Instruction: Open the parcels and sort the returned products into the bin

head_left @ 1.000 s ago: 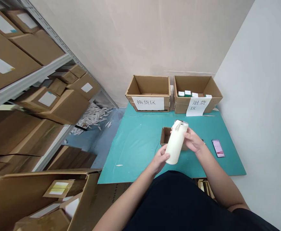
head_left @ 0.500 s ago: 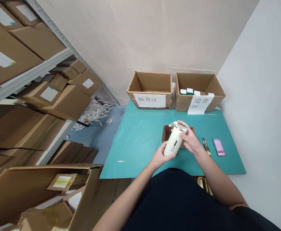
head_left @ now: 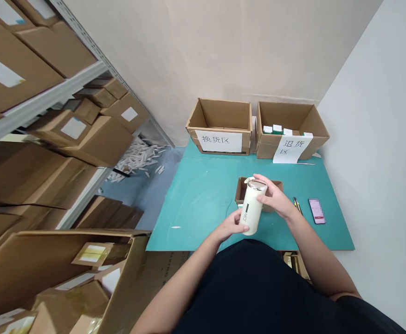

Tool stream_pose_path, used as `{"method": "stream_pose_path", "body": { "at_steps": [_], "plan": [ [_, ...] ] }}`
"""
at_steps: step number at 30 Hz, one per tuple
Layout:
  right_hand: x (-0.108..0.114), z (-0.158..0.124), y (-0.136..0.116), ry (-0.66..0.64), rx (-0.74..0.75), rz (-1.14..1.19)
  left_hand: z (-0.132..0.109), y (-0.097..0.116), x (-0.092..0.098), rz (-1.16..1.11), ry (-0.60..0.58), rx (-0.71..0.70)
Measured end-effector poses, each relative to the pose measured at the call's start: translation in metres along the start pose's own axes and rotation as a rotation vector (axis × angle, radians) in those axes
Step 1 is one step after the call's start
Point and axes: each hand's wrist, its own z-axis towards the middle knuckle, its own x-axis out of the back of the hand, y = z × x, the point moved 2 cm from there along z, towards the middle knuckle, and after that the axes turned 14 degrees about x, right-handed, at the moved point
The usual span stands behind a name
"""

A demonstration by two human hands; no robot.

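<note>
A cream-coloured bottle with a shiny silver lid and a small white strap is between my hands, tilted slightly. My left hand grips it near its base on the left side. My right hand is wrapped round its upper part, just under the lid. Dark lettering shows on the bottle's front. Behind it on the table stands a small open cardboard box, partly hidden by the bottle and my right hand.
The green tabletop holds a utility knife and a phone at right. At the back stand a labelled carton and another carton with several small boxes. Shelves and a large carton are at left.
The bottle has turned more upright in my hands and sits slightly lower. Both hands still hold it. The whole view has shifted slightly.
</note>
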Motion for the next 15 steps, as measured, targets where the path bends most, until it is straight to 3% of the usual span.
{"method": "stream_pose_path", "body": {
  "at_steps": [6,9,11,15],
  "plan": [
    [-0.003,-0.006,0.001,-0.021,-0.027,-0.153,-0.001,-0.001,0.003,0.157,0.079,-0.042],
    [-0.006,-0.011,0.003,0.008,-0.021,-0.198,-0.003,-0.004,0.015,0.201,0.173,-0.077],
    [-0.008,-0.014,0.005,0.025,-0.029,-0.242,-0.003,-0.008,0.028,0.224,0.311,-0.098],
    [-0.005,-0.021,0.008,0.12,-0.032,-0.3,-0.004,-0.018,0.053,0.355,0.73,-0.057]
  ]
}}
